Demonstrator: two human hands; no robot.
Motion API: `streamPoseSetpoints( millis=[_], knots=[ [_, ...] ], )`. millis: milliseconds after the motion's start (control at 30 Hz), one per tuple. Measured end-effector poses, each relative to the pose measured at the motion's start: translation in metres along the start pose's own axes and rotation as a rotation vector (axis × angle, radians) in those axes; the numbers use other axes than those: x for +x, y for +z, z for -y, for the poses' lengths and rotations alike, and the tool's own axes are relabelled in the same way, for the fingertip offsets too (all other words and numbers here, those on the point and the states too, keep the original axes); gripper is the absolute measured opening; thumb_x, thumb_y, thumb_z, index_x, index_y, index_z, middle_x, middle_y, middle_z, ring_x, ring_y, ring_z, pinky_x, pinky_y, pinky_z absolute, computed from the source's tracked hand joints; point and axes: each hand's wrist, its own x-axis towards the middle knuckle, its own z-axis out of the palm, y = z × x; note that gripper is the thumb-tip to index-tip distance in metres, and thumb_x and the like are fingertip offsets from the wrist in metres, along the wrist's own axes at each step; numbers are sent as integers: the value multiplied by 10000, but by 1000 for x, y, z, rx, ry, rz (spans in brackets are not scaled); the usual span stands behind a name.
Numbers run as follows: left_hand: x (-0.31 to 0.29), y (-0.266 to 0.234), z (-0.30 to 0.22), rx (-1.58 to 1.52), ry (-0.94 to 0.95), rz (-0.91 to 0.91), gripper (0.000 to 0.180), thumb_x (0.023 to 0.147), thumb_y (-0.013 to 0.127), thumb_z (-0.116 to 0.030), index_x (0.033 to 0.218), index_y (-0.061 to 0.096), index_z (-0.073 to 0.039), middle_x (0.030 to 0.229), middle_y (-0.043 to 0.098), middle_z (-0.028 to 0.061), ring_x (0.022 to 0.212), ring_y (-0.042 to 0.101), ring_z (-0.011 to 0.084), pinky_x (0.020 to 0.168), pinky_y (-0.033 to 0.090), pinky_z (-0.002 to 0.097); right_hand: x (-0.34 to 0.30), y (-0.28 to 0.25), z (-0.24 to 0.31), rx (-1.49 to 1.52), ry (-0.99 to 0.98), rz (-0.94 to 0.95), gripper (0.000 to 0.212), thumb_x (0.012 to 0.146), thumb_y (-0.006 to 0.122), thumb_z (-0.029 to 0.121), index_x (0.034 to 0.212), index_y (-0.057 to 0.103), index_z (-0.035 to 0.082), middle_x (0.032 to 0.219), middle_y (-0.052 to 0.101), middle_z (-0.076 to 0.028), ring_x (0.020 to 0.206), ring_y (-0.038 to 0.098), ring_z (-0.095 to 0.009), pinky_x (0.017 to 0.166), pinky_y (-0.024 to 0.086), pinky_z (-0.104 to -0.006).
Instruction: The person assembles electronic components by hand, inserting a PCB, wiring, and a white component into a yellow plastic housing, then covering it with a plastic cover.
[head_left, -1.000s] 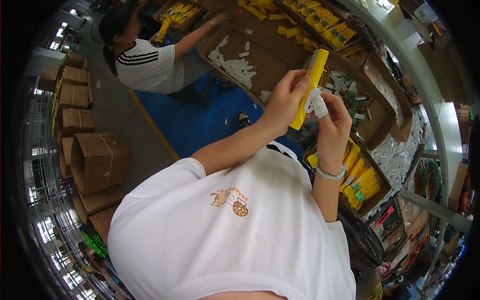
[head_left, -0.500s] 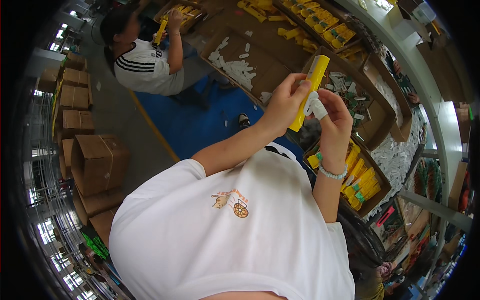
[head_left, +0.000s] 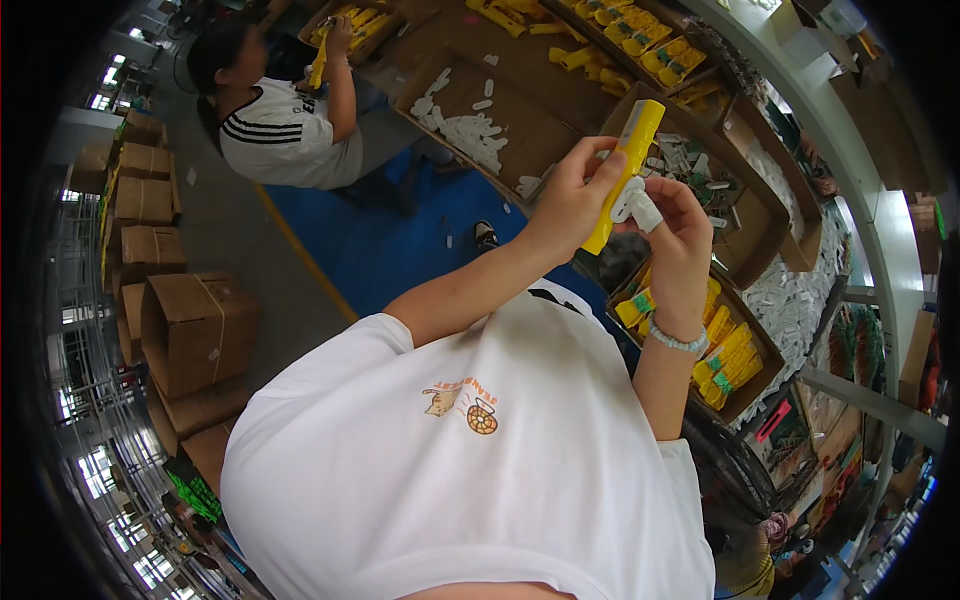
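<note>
My left hand [head_left: 575, 195] is closed around a long yellow plastic casing [head_left: 638, 140], held up at a slant with its upper end pointing away from me. A small white plastic piece [head_left: 624, 203] sits against the side of the casing. My right hand [head_left: 682, 235] pinches at this piece, its index finger bent and its thumb pressed in. A white wrap [head_left: 645, 214] covers the tip of my right thumb. The right fingertips behind the piece are partly hidden.
Beyond my hands stand cardboard trays, one with white pieces [head_left: 478, 138], another with mixed small parts [head_left: 712, 185]. A box of yellow casings [head_left: 735, 365] is beside my right forearm. At the far left a co-worker [head_left: 285, 125] sits handling a yellow item. Stacked cartons [head_left: 195, 330] line the left.
The casing and both hands have shifted slightly; my right hand has moved a little to the right. The white piece stays at the casing's side.
</note>
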Motion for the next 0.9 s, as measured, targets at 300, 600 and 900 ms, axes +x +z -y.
streamPoseSetpoints(
  millis=[300,600,900],
  knots=[
    [-5,-3,-7,-37,-65,34,364,973,511,-261,1219,476,4,942,604,64,809,585,82,668,492,234,-1,3,-1,-14,-24,0,166,863,547,-44,1027,565,-64,943,628,-110,829,617,-147,688,549,-276],
    [-7,-8,-10,-17,-69,19,361,972,513,-265,1209,483,5,923,608,65,795,585,81,657,489,233,-2,11,1,-94,-41,5,160,860,536,-59,1019,556,-66,932,630,-115,821,624,-157,681,558,-275],
    [-6,-14,-8,53,-22,-3,348,959,533,-246,1181,482,18,918,619,100,769,583,102,648,482,252,-2,14,-8,-58,-8,-21,173,855,545,-45,1026,560,-71,923,633,-115,796,633,-161,688,560,-282]
  ],
)
